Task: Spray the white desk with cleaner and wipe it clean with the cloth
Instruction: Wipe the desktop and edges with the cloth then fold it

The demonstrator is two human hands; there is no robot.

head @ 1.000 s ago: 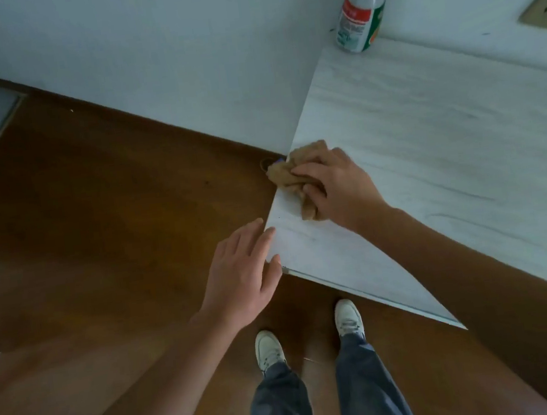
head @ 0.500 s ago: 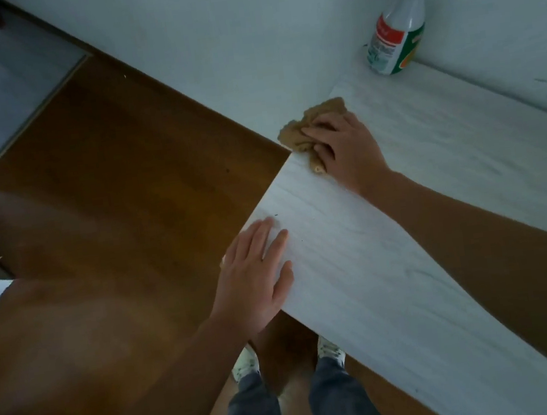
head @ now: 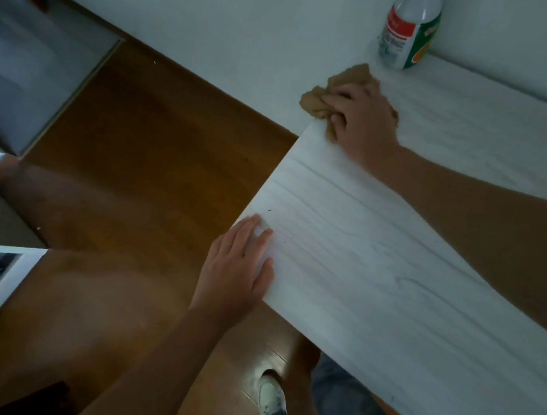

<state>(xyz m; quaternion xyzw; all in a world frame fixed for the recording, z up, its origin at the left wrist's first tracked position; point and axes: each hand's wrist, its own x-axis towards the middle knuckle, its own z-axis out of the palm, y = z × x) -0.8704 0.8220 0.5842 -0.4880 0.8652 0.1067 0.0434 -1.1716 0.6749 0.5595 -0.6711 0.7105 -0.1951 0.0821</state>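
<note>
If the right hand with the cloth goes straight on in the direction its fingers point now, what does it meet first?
The right hand points up-left, across the desk edge toward the white wall. The cloth under it would probably meet that wall first; the spray bottle stands off to the right of this line.

Right hand (head: 363,123) presses cloth (head: 317,102) on desk (head: 395,289).

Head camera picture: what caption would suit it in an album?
Right hand presses a tan cloth at the white desk edge near the spray bottle; left hand lies flat.
</note>
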